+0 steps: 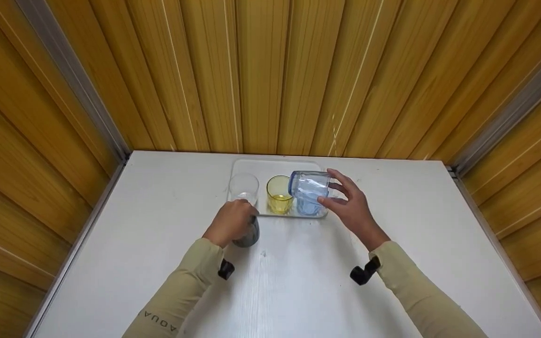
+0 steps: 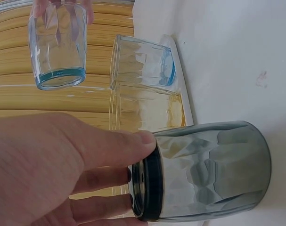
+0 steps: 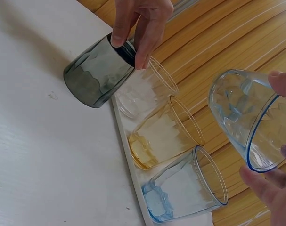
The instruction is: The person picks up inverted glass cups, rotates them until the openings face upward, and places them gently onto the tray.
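Fingers point(image 1: 341, 188) above tray point(image 1: 251, 165) glasses point(image 1: 279, 195)

My head camera looks down at the tray point(image 1: 251, 165); both wrist cameras share it from close by.

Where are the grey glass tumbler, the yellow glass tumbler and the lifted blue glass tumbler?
Grey glass tumbler point(image 3: 93, 77), right wrist view, on its side wall.
Yellow glass tumbler point(image 1: 279, 195), head view, on its side wall.
Lifted blue glass tumbler point(image 1: 309, 186), head view, on its side wall.
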Motion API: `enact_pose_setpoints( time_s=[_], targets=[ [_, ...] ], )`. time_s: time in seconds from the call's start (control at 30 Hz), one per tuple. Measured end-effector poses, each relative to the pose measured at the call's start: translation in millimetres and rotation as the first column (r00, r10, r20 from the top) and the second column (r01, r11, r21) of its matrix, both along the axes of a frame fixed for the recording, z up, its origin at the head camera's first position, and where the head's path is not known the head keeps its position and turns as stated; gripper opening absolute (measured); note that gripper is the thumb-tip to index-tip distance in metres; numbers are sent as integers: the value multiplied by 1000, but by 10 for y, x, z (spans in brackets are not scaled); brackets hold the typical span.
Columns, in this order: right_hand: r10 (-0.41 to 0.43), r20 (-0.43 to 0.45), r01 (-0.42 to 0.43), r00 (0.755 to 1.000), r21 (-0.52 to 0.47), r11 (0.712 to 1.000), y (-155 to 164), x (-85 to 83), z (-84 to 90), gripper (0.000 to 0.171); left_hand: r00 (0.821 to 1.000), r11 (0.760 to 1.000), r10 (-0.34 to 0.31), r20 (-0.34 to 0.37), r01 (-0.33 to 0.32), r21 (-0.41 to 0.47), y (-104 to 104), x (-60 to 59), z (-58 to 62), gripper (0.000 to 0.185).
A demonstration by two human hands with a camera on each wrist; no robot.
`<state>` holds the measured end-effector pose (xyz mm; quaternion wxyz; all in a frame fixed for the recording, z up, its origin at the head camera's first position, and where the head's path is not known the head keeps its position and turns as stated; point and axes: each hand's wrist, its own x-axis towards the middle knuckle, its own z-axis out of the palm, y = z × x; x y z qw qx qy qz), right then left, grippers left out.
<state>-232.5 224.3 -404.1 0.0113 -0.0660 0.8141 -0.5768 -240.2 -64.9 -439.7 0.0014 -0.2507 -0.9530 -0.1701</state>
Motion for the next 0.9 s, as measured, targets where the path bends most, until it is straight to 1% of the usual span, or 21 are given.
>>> enact_pose_setpoints(
  time_s=[0.2,0.43,0.5,0.73,0.9],
  targets=[
    [-1,8,1,1000,-6,1000,3,-17,2,73,1000,1000,3,6,-3,6,5,-8,5,28],
    [-25,16,25,1000,-21,999,79,-175,-213,75,1000,1000,1,-8,-1,15,-4,-5,18,27],
    [-31,10,31,999,-14,999,88,-194,-243,75,1000,1000,4,-5,-4,17,-4,-4,22,27],
    [-41,-23,41,999,-11,999,87,-213,-275,74,999,1000,26,25,-27,9,3,-11,22,27],
    [-47,-30,46,998,-13,999,81,-219,-269,74,1000,1000,21,17,-21,10,-2,-25,6,27]
  ],
)
